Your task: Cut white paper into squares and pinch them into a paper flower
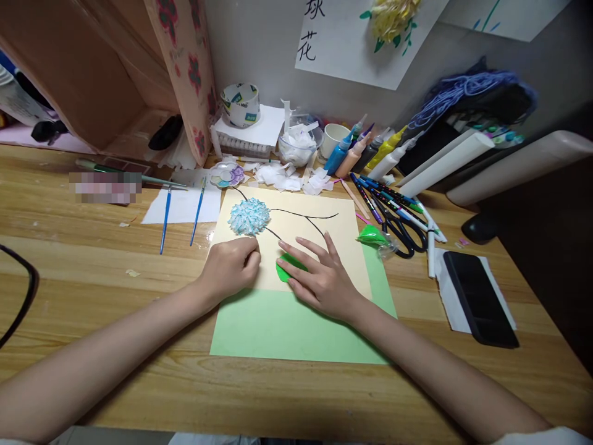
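Note:
A cream paper sheet point(338, 238) lies on a larger green sheet point(287, 327) on the wooden desk. On the cream sheet is a blue-and-white paper flower point(249, 216) with drawn black stems. My right hand point(319, 278) lies flat with fingers spread, pressing a green paper leaf point(283, 270) onto the cream sheet. My left hand point(230, 267) rests as a loose fist on the sheet's left edge, just below the flower; nothing shows in it.
Scissors point(404, 238), markers point(391, 201), paint bottles point(365, 151) and a green scrap point(372, 235) lie to the right. A black phone point(482, 296) sits on white paper. Two blue brushes point(165, 216), a palette point(226, 175), a tape roll point(239, 104) and torn paper bits are behind.

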`<state>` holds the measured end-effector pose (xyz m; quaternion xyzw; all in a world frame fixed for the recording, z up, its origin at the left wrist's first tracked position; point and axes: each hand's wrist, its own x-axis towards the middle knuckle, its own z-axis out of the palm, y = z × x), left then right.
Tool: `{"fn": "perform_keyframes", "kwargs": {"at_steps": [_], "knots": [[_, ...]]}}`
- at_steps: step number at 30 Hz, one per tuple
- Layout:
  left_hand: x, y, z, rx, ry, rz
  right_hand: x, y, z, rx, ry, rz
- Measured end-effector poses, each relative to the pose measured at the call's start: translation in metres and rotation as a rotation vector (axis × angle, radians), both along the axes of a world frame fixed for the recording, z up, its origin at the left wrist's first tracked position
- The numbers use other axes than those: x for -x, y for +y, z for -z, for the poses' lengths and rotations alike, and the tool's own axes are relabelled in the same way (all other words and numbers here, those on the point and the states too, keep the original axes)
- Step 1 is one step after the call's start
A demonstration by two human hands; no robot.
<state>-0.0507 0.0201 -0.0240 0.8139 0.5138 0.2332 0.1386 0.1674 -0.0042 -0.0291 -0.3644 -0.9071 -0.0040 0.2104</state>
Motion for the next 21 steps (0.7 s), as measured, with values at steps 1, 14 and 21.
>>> {"fn": "perform_keyframes", "kwargs": {"at_steps": [1,14,21], "knots": [[0.000,0.000,0.000,-0.003,0.000,0.000,0.000,0.000,0.000,0.011,-0.008,-0.001],[0.002,-0.003,-0.001,-0.128,0.026,0.065,-0.017,0.000,-0.008,-0.009,0.203,0.113],[-0.013,-0.015,-0.013,-0.111,0.210,0.600,-0.097,-0.003,-0.012,-0.089,0.310,0.561]]}}
